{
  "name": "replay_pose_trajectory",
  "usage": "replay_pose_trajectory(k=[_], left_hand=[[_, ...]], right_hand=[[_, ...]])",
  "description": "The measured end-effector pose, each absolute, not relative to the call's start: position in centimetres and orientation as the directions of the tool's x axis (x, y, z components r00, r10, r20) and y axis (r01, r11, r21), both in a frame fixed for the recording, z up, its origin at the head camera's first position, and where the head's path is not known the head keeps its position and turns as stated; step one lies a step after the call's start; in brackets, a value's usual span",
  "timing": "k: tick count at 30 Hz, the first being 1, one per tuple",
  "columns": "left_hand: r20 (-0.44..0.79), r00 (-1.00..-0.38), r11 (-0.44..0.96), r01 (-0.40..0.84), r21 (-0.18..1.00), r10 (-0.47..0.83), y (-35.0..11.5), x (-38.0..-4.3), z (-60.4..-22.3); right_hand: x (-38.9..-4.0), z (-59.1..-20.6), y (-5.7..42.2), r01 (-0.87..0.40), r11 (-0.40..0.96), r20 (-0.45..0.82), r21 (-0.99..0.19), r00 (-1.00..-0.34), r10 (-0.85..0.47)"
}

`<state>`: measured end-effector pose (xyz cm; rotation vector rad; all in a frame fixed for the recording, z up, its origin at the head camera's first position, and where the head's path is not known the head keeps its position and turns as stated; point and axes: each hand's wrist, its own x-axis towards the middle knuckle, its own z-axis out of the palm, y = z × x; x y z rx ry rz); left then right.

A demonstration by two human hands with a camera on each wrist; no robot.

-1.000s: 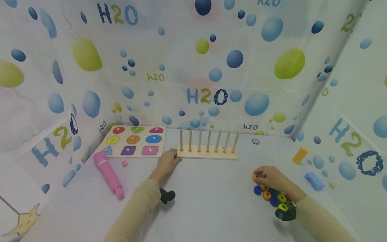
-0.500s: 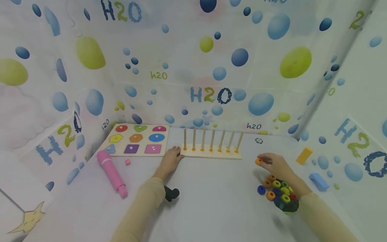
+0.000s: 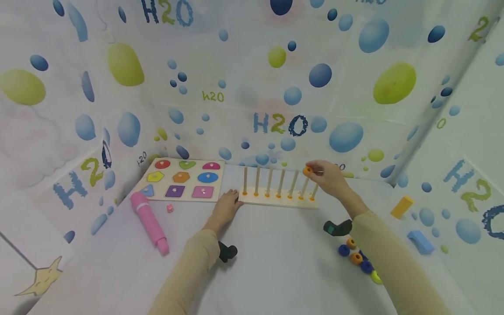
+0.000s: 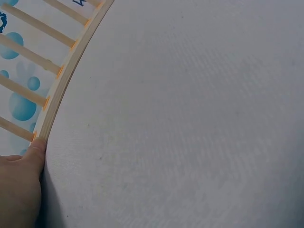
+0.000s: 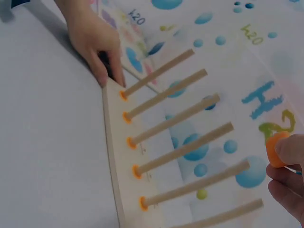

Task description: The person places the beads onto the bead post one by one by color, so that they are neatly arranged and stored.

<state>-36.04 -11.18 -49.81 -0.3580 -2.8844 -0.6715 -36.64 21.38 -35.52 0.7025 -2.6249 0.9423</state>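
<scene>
My right hand [image 3: 332, 178] pinches an orange ring bead [image 3: 307, 171] between thumb and fingers, up beside the tops of the right-hand pegs. In the right wrist view the orange bead [image 5: 275, 149] is apart from the pegs. A wooden peg board [image 3: 267, 200] with a row of upright pegs stands near the back wall, an orange mark at each peg's foot. At its left end, my left hand [image 3: 225, 207] grips the board; the left wrist view shows the thumb [image 4: 37, 149] against the front edge.
Loose blue, orange and yellow beads [image 3: 356, 258] lie at right, partly hidden by my right sleeve. A shape puzzle [image 3: 189, 183], a pink microphone-like toy [image 3: 151, 223] and a small pink piece [image 3: 170, 208] are at left. Yellow [image 3: 402, 207] and blue blocks [image 3: 421, 242] lie far right.
My right hand has picked an orange bead from the pile and carried it up and left to the pegs. My left hand has stayed at the board's end.
</scene>
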Motion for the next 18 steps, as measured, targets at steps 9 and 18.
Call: replay_pose_trajectory(k=[9, 18], left_hand=[[0.221, -0.956, 0.873, 0.269, 0.408, 0.191, -11.2, -36.3, -49.8], [0.225, -0.953, 0.861, 0.282, 0.422, 0.202, -11.1, -35.9, -50.1]], right_hand=[[-39.8, -35.5, 14.2, -0.560, 0.594, 0.395, -0.578, -0.829, -0.397], [-41.0, -37.3, 8.0, -0.616, 0.549, 0.432, -0.565, -0.788, -0.439]])
